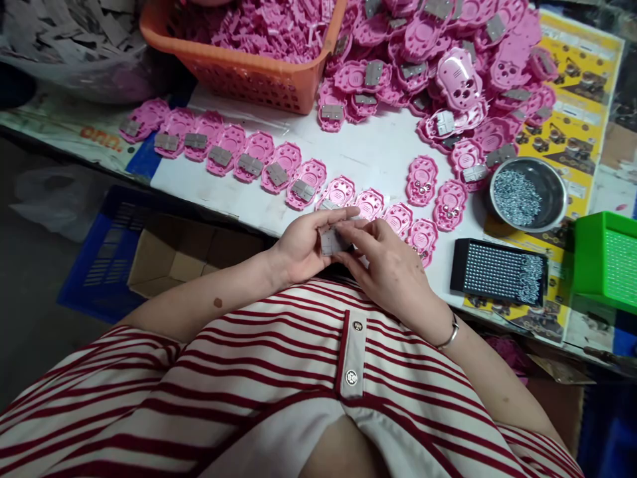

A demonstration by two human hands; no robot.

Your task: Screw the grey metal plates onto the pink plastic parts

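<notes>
Close to the table's front edge, my left hand (298, 249) is curled around flat grey plates (331, 243), held in its palm and fingers. My right hand (391, 262) meets it there, thumb and fingers pinched at the right side of these plates; its fingertips partly cover them. Just beyond the hands runs a slanting row of pink plastic casings (231, 147), many with a grey plate across the lower end. At the row's right end, a casing (423, 238) shows shiny metal bits instead. Two more such casings (422, 180) lie behind it.
An orange basket (249, 76) of small pink parts stands at the back, beside a heap of pink casings (462, 76). To the right are a metal bowl (560, 206) of small metal pieces, a black tray (460, 269) of screws and a green bin (590, 259). A blue crate (94, 265) sits below left.
</notes>
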